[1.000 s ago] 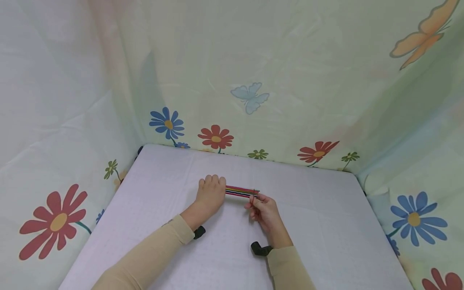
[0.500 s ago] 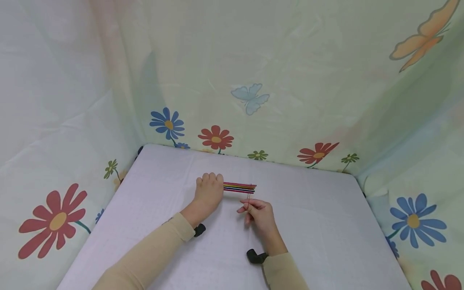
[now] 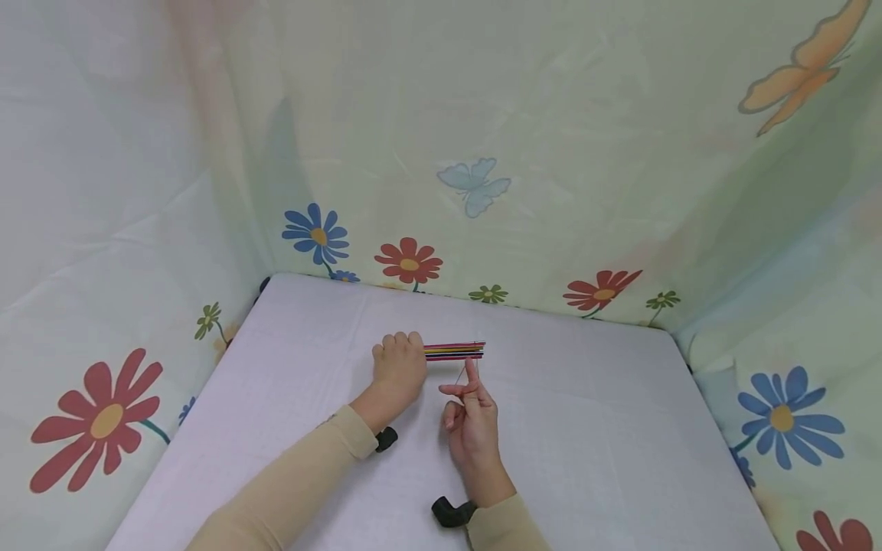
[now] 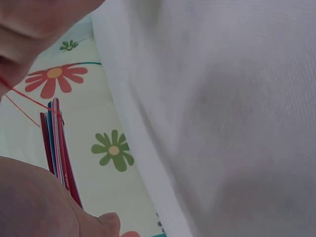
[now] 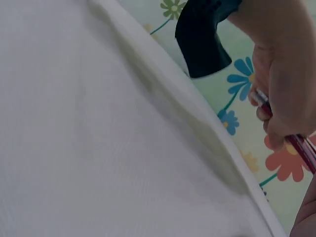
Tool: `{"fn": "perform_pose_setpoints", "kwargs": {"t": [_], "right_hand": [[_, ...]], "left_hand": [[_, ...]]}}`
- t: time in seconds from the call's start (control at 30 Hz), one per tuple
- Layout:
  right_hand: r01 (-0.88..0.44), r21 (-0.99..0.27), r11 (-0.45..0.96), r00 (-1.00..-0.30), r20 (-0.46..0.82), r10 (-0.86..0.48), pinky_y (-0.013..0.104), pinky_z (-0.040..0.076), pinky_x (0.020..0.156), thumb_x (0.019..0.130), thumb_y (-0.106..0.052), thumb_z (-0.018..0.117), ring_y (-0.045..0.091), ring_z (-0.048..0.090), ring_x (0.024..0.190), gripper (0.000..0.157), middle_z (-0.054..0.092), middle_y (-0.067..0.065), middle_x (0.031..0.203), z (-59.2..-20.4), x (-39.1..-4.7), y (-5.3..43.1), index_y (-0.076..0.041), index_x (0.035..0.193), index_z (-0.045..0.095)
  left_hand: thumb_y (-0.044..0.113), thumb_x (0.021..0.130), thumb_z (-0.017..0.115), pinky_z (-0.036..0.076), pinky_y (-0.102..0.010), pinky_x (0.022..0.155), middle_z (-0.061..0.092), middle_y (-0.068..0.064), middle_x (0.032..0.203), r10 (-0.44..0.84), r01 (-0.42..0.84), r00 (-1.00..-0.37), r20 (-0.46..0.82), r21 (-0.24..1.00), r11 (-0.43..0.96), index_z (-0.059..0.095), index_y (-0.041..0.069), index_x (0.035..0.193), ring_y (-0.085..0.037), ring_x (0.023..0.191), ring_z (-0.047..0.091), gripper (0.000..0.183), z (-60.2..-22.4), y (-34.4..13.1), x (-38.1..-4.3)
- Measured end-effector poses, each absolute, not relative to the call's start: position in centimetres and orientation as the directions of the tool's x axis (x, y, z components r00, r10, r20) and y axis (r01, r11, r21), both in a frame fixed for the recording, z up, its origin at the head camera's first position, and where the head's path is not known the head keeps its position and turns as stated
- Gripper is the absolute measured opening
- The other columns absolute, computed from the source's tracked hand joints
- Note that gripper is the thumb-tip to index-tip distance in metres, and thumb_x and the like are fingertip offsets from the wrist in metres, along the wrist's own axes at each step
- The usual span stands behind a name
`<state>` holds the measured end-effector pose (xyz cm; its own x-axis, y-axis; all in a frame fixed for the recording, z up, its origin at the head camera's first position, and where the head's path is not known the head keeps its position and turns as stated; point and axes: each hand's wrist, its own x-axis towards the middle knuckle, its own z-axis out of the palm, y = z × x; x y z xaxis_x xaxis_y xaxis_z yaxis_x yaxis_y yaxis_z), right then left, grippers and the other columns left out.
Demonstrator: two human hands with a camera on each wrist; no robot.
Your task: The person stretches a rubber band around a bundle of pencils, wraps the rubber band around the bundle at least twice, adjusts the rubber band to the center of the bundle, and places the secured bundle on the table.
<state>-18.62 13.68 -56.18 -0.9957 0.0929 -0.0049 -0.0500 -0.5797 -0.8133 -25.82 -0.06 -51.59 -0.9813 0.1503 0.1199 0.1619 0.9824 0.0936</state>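
My left hand grips a bundle of coloured pencils, held level above the table with the ends sticking out to the right. A thin red rubber band runs around those pencil ends. Just below them, my right hand has the band stretched over its fingers, one fingertip close under the pencils. In the right wrist view, the left hand wraps the pencils, and only a sliver of the right hand shows at the lower right edge. The pencils' other ends are mostly covered by the left hand.
A white cloth-covered table lies under both hands. Curtains printed with flowers and butterflies stand at the back and both sides. Black wrist mounts sit at both sleeves.
My right hand has drawn down from the pencil ends, pulling the band, then turned and moved left with its fingers spread inside it. The left hand keeps its grip, almost in place.
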Motion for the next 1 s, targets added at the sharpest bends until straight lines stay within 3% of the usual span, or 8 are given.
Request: {"fn": "perform_pose_setpoints", "kwargs": {"t": [0.13, 0.37, 0.6, 0.73, 0.9, 1.0], "right_hand": [[-0.077, -0.769, -0.634, -0.988, -0.029, 0.155, 0.018, 0.041, 0.043, 0.11, -0.032, 0.044, 0.006, 0.047, 0.038, 0.054, 0.078, -0.006, 0.088, -55.5, -18.3, 12.8, -0.025, 0.162, 0.03], [-0.044, -0.684, -0.729, -0.964, -0.162, 0.21, 0.02, 0.04, 0.048, 0.108, -0.045, 0.04, 0.006, 0.046, 0.042, 0.048, 0.072, -0.008, 0.106, -54.4, -18.7, 12.8, -0.047, 0.156, 0.035], [0.038, -0.511, -0.858, -0.963, -0.247, 0.104, 0.018, 0.041, 0.051, 0.096, -0.06, 0.039, 0.004, 0.043, 0.051, 0.069, 0.073, -0.012, 0.111, -54.3, -19.6, 13.8, -0.034, 0.16, 0.027], [0.116, -0.369, -0.922, -0.971, -0.236, -0.028, 0.016, 0.044, 0.054, 0.095, -0.06, 0.035, 0.002, 0.048, 0.054, 0.068, 0.075, -0.011, 0.102, -54.8, -20.4, 15.1, -0.027, 0.155, 0.028], [0.182, -0.377, -0.908, -0.961, -0.265, -0.083, 0.02, 0.053, 0.063, 0.096, -0.056, 0.043, 0.006, 0.062, 0.062, 0.051, 0.078, -0.005, 0.094, -54.9, -21.5, 17.4, -0.016, 0.127, 0.052], [0.238, -0.445, -0.863, -0.943, -0.32, -0.095, 0.026, 0.058, 0.07, 0.095, -0.057, 0.052, 0.009, 0.068, 0.068, 0.043, 0.08, -0.004, 0.092, -54.8, -22.0, 18.7, -0.017, 0.106, 0.064]], "left_hand": [[0.023, 0.099, 0.061, 0.045, -0.044, 0.074, 0.057, -0.013, 0.092, 0.137, 0.151, -0.982, 0.127, 0.107, 0.983, 0.051, 0.006, 0.098, -0.03, 0.087, 0.053, 0.019, -51.8, 0.1, -25.7], [0.025, 0.099, 0.063, 0.039, -0.04, 0.07, 0.054, -0.011, 0.092, 0.145, 0.161, -0.981, 0.132, 0.117, 0.98, 0.05, 0.007, 0.1, -0.027, 0.085, 0.048, 0.022, -51.6, 0.3, -25.6], [0.024, 0.1, 0.059, 0.037, -0.039, 0.068, 0.052, -0.01, 0.09, 0.124, 0.149, -0.97, 0.208, 0.109, 0.983, 0.048, 0.009, 0.096, -0.026, 0.084, 0.046, 0.019, -51.5, 0.5, -25.6], [0.023, 0.101, 0.058, 0.037, -0.039, 0.069, 0.052, -0.009, 0.09, 0.13, 0.156, -0.962, 0.239, 0.092, 0.983, 0.049, 0.009, 0.096, -0.026, 0.084, 0.047, 0.017, -51.5, 0.3, -25.5], [0.024, 0.1, 0.061, 0.04, -0.039, 0.072, 0.054, -0.009, 0.092, 0.171, 0.187, -0.953, 0.252, 0.042, 0.982, 0.051, 0.008, 0.1, -0.025, 0.086, 0.048, 0.019, -51.4, 0.0, -25.6], [0.024, 0.098, 0.063, 0.04, -0.039, 0.071, 0.054, -0.009, 0.092, 0.199, 0.21, -0.949, 0.245, 0.022, 0.977, 0.051, 0.008, 0.1, -0.025, 0.086, 0.047, 0.02, -51.4, 0.0, -25.5]]}}
